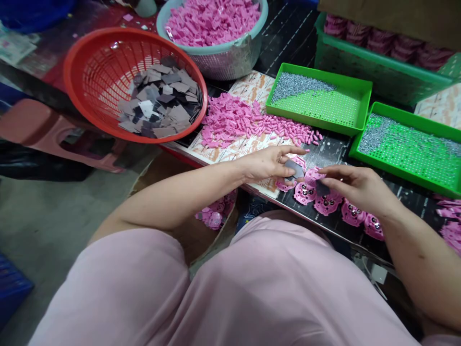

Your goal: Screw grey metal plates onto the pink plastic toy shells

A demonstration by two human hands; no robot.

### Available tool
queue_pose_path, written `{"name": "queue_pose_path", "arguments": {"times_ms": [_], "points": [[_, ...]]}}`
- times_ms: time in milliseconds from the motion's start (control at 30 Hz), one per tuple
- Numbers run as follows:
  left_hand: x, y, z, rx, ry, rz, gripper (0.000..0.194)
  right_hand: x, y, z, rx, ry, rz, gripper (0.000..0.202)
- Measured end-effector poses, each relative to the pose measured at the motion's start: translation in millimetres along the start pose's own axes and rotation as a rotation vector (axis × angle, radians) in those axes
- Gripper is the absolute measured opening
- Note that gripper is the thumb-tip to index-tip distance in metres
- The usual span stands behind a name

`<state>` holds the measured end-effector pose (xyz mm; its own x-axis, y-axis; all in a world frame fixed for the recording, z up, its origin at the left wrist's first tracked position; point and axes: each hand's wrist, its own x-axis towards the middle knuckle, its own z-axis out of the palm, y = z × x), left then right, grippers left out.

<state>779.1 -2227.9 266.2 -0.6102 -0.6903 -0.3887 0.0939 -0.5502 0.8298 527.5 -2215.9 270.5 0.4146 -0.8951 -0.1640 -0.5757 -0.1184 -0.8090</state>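
Note:
Grey flat pieces (294,169) are pinched between the thumb and fingers of my left hand (270,163), over the row of pink parts; its index finger stretches out to the right. A dark square piece (322,188) is held at the fingertips of my right hand (355,185), just above the row. Round pink parts (326,204) with small metallic spots lie side by side along the table's front edge. Small pink cylinders (288,129) and a heap of pink pieces (226,117) lie beyond my left hand.
A red basket (86,91) of grey squares stands at the left, a pale blue basket (230,60) of pink pieces behind. Two green trays (324,113) (414,163) hold screws. A green crate (382,72) stands at the back right. Below the table edge is a cardboard box (194,235).

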Motion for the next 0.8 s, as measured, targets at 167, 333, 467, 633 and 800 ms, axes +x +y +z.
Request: {"name": "queue_pose_path", "arguments": {"times_ms": [167, 333, 467, 633, 800], "points": [[-4, 0, 0.7, 0.025, 0.101, -0.055, 0.026, 14, -1, 20, -0.123, -0.109, -0.07, 0.012], [-1, -2, 3.4, 0.193, 0.115, -0.084, 0.011, 18, -1, 25, -0.194, -0.029, -0.204, 0.009], [4, -4, 8.8, 0.432, 0.055, -0.053, 0.013, 7, -8, 18, -0.093, 0.132, -0.146, 0.023], [15, -1, 23.8, 0.528, 0.033, 0.007, 0.014, -11, -11, 10, 0.058, 0.08, -0.03, 0.026], [21, 7, 34.3, 0.342, -0.049, -0.163, 0.014, -30, 0, 0, -0.29, 0.421, -0.292, 0.006]]}}
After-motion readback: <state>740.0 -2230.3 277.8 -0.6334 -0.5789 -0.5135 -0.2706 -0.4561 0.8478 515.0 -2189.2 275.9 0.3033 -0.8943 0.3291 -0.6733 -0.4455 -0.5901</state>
